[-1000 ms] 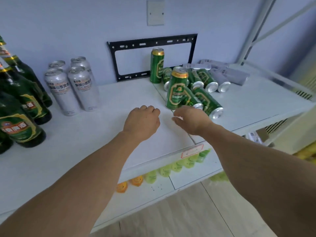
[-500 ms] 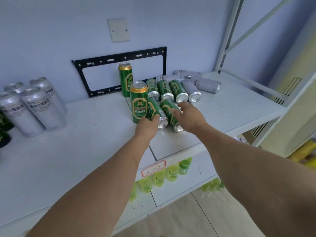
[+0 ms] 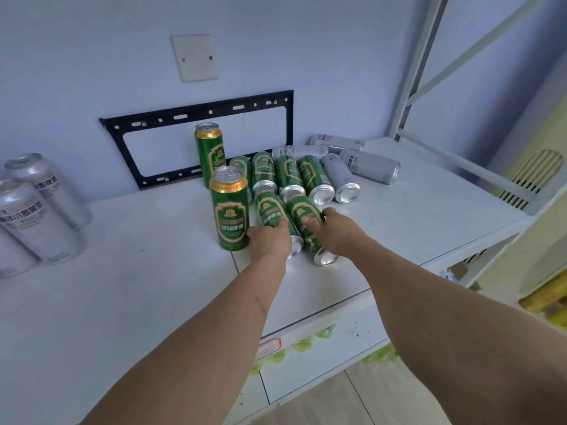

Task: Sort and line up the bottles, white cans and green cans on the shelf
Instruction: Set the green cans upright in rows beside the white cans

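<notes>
Two green cans lie side by side near the front of the white shelf. My left hand is closed around the left lying green can. My right hand grips the right lying green can. An upright green can stands just left of my left hand, another upright green can behind it. Several more green cans lie in a row behind. White cans lie at the back right. Upright white cans stand at the far left. No bottles are in view.
A black metal bracket hangs on the blue wall behind the cans. The shelf's grey upright post and rail stand at the right. A lower shelf holds yellow-green items. A wide bare stretch of shelf separates the white cans and the green cans.
Both hands have reached forward from the shelf's front onto the two nearest lying green cans and closed on them. The view has swung right, so the bottles have left the frame.
</notes>
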Motion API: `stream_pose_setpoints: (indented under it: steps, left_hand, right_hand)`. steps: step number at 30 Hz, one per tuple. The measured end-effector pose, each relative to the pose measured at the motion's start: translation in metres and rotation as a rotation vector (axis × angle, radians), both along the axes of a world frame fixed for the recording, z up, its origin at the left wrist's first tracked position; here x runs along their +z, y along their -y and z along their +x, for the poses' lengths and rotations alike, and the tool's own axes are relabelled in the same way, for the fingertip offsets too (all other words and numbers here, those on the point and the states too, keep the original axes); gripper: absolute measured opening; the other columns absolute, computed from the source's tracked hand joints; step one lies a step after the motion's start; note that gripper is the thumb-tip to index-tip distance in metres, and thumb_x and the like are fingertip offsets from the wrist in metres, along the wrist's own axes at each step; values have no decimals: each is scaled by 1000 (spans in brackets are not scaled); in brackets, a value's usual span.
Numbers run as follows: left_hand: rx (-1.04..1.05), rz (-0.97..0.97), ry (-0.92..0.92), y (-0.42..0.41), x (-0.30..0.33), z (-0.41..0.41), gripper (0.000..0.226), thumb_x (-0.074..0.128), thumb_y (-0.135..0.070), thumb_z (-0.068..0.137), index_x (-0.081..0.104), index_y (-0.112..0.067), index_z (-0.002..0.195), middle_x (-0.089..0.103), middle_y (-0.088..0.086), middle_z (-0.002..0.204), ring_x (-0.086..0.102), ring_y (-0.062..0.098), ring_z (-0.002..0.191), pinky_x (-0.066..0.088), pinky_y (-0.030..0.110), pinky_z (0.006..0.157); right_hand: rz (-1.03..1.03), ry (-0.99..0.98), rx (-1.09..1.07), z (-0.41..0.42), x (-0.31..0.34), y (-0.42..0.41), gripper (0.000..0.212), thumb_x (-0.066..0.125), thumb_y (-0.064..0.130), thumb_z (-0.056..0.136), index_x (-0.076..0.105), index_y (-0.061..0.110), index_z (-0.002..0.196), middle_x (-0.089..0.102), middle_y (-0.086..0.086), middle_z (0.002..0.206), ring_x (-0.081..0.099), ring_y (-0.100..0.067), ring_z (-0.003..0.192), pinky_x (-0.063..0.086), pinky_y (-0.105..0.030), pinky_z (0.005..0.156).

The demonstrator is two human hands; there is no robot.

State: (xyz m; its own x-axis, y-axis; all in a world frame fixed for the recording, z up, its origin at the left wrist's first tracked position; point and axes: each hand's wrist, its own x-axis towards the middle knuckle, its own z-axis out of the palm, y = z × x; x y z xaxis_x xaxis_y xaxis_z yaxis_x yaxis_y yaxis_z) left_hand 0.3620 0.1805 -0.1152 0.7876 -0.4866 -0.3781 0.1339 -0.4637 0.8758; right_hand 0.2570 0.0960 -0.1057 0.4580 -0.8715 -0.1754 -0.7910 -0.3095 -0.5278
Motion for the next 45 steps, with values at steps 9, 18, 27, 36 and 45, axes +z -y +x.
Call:
stream_pose_setpoints:
  steps: [9,18,27,36,45]
  left_hand:
    - [-164,107,71,29,7,22,74,59,-66,83,58,-2,120,58,10,102,57,29,85,48,34,78]
    - [-74,-51,-95,2,7,-1,79,69,-64,65,60,-5,118,68,12,103,67,31,89,58,40,83]
    - [-14,-256,-210,-59,16,-34,43,72,-40,78,63,-10,108,73,11,96,72,28,86,60,40,76]
    - [22,-308,-123,-157,29,-20,47,69,-45,81,63,-8,110,72,12,90,71,27,73,60,38,61]
    - [165,-370,-75,-230,33,58,71,84,-49,66,58,-11,120,71,13,106,72,29,89,60,48,78]
  right_hand:
    - [340,55,17,-29,10,15,65,76,56,63,63,8,104,67,-14,106,65,-29,94,47,-33,69]
    - [619,400,-40,-98,2,-12,62,78,38,57,65,3,106,73,-19,92,66,-29,73,50,-36,67]
    - [778,625,53,-145,-8,-74,71,84,25,59,56,5,122,70,-16,97,69,-31,84,58,-47,80]
    - [785,626,169,-115,-13,-150,55,84,27,73,55,10,117,69,-19,106,70,-32,85,59,-54,77]
    - [706,611,246,-39,-3,-210,51,81,22,75,53,14,116,69,-13,107,72,-29,88,60,-40,75]
